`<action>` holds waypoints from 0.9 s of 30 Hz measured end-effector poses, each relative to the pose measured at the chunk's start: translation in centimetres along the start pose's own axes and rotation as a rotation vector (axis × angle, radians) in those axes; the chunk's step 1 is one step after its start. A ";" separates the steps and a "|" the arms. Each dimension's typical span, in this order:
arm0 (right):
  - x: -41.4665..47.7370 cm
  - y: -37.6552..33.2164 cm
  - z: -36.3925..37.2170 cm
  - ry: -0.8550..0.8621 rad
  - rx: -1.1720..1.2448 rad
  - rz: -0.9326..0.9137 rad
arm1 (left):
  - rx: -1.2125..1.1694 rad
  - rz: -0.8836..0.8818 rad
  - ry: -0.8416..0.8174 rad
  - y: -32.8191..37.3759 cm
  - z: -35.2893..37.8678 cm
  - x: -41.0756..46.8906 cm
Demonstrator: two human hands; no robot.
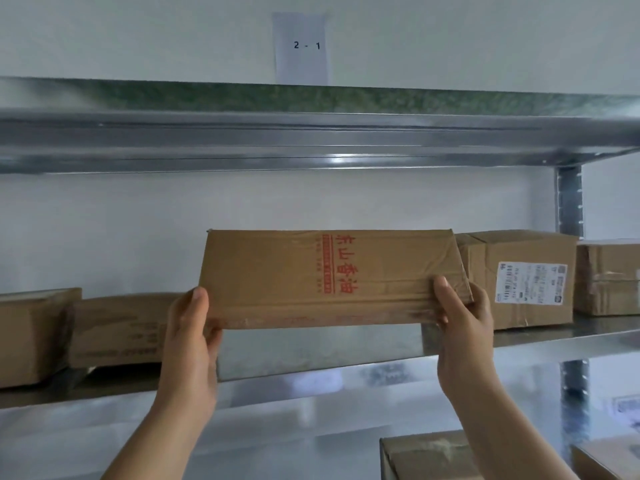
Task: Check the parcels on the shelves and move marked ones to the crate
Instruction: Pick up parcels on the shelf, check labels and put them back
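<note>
Gripping a long box (pixel 329 278) by both ends, level, broad face toward the camera. Left hand (pixel 188 337) clamped on the lower left corner, thumb on the near face, fingers out of sight behind. Right hand (pixel 464 320) clamped likewise on the right end, thumb pressed on the taped face, fingers curled round the edge. Held in front of and just above the middle shelf (pixel 311 355), bare metal showing under the lower edge (contact at the far edge impossible to judge). Printed in red across the face, characters turned sideways. Clear tape along the length, wrinkled near the right thumb.

Just beside it on the right, standing on the same shelf: a labelled box (pixel 519 278) with a white barcode sticker, its left side partly hidden behind the long box. Further right, touching or nearly so, an end box (pixel 609 278), cut off by the frame.

On the left of the shelf, a left box (pixel 31 334) and a flat box (pixel 117 330) side by side, both blurred, the flat box partly behind the left hand.

Overhead, the top shelf (pixel 311 133). On the wall above it, a paper sheet (pixel 301 46) reading "2 - 1". Behind the labelled box, a grey upright (pixel 569 202). At the lower right, the top of a bottom box (pixel 426 459) on a lower level.
</note>
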State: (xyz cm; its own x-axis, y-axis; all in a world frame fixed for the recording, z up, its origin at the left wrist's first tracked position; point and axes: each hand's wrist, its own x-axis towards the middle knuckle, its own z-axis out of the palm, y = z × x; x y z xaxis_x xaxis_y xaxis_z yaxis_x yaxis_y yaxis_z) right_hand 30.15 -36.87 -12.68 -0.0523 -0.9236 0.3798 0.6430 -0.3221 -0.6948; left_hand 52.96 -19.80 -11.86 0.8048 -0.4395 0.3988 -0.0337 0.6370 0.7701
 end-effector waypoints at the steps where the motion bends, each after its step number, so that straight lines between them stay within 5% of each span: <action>1: -0.2 -0.1 0.0 -0.004 0.017 -0.007 | -0.016 -0.020 -0.014 0.1 -0.3 0.0; 27: -1.5 -1.9 -1.2 -0.093 0.019 -0.006 | -0.018 -0.075 -0.201 2.6 -2.6 0.5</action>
State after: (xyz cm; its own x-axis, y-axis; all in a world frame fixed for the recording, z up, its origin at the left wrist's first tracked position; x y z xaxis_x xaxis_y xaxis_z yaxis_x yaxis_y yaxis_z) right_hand 28.02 -35.13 -12.65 0.0145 -0.8982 0.4394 0.6573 -0.3226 -0.6811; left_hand 54.82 -16.69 -10.93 0.6700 -0.6028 0.4333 0.0343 0.6082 0.7931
